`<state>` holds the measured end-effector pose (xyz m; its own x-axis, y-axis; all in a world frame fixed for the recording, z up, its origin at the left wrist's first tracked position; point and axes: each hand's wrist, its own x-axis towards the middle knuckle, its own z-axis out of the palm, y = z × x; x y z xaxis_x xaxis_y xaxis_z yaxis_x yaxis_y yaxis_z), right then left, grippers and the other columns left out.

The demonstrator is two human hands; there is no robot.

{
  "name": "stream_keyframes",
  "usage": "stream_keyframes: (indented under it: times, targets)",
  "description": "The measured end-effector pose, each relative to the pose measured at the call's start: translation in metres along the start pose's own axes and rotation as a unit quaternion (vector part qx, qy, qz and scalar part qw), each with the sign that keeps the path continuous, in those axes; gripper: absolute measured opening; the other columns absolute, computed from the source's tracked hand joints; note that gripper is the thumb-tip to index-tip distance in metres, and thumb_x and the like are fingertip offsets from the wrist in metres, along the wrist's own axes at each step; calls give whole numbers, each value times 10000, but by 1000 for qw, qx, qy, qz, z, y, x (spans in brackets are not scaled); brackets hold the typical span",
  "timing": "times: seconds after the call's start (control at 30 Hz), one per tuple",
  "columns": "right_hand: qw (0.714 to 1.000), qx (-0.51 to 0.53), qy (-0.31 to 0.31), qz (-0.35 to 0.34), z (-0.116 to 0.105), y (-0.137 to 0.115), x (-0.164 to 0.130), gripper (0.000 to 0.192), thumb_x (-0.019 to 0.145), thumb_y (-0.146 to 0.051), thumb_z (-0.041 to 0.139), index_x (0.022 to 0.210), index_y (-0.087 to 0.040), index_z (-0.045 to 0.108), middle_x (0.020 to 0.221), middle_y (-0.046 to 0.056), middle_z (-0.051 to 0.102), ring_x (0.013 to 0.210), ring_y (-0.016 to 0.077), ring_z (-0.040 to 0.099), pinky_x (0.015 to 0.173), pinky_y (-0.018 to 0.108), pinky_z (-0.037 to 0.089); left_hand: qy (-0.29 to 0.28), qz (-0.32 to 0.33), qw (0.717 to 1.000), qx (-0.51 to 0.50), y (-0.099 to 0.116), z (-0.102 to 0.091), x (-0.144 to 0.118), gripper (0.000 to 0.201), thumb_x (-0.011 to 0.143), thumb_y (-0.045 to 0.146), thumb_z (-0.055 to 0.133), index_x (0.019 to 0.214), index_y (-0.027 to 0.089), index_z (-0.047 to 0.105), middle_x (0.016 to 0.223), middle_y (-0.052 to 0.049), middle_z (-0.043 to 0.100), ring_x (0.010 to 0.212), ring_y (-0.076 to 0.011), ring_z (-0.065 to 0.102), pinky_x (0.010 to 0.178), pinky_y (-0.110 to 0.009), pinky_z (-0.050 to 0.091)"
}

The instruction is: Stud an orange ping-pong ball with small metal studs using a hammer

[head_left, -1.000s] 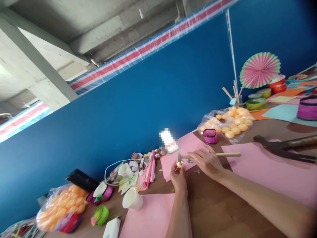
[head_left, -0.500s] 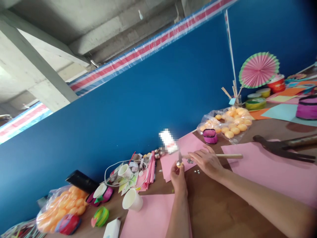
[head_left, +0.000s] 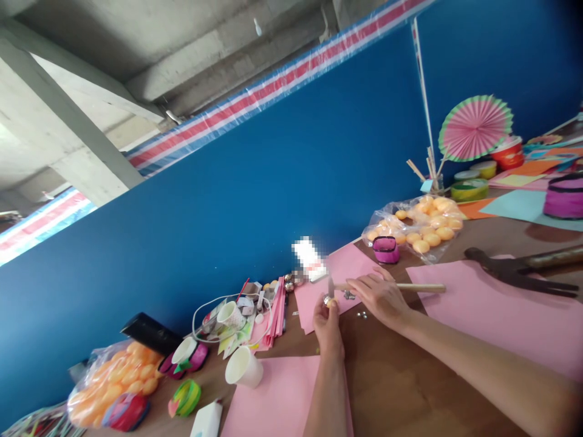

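A small shiny bell sits pinched at the fingertips of the left hand, held just above the bench near its far edge, over the corner of a pink sheet. The right hand lies just beside it, to the right, closed around a thin wooden stick whose long axis runs left to right along the bench — its free end points away from the bell, and the worked end, hidden by the fingers, points toward it. The left hand is the one on the bell; the right is near but I cannot tell whether it touches. A few more small bells lie loose on the wood between the wrists.

Further out: a clear bag of orange balls towards the far right, its mouth open, with a small pink pouch touching its front. Another bag of orange balls sits at the near left edge. Two paper cups stand left of the hands — what is inside cannot be seen. A dark tool with a wooden handle rests on a second pink sheet at the right.
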<state>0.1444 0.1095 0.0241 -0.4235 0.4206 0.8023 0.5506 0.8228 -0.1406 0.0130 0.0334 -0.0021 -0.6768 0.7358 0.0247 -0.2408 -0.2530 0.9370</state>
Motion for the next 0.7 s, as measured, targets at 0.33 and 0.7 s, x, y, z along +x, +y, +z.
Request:
stream_keyframes:
  times: [0.33,0.7]
  targets:
    - [1000,2,7,-7,-1,0,0,191,872,-233,474,1002,-222,614,763,20,656,739,138,555,885,329,259,8,-6,999,38,4,2,-2,492,695,319,668,1136,144,541,936,-82,646,870,-159,617,855,-310,455]
    - [1000,-12,22,-16,-2,-1,1,214,868,-208,478,1043,-222,599,783,23,659,743,142,550,868,330,273,-15,22,995,95,4,0,-2,492,710,332,637,1160,157,543,988,-84,625,922,-172,581,831,-292,442]
